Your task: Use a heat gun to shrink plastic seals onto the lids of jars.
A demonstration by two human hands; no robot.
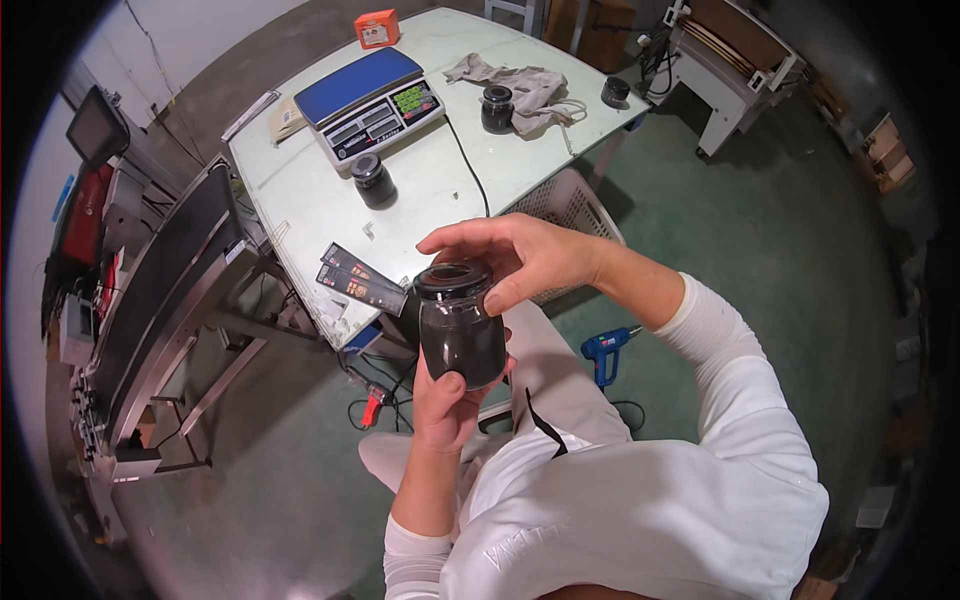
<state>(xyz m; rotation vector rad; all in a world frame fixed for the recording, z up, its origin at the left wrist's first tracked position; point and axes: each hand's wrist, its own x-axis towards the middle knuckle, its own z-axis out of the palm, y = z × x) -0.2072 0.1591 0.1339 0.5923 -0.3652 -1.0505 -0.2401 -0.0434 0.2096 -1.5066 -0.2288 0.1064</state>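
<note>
My left hand [445, 405] grips a clear glass jar [462, 345] with dark contents and a black lid, held upright in front of me near the table's close edge. Arched over the lid is my right hand [530, 255], its fingers apart and its thumb at the rim; whether the far fingertips touch the lid is hidden. Just left of the jar, black printed label strips [362, 285] lie fanned at the table edge. A similar dark jar [373, 182] stands before the scale, and another jar [497, 112] stands farther right beside a crumpled grey cloth [525, 85].
A blue-topped weighing scale [375, 120], an orange box [377, 30] and a small dark jar [615, 92] are on the white table [300, 190]. A white basket [590, 205] sits below. A blue heat gun [606, 350] lies lower right; a black-belt conveyor [165, 300] stands left.
</note>
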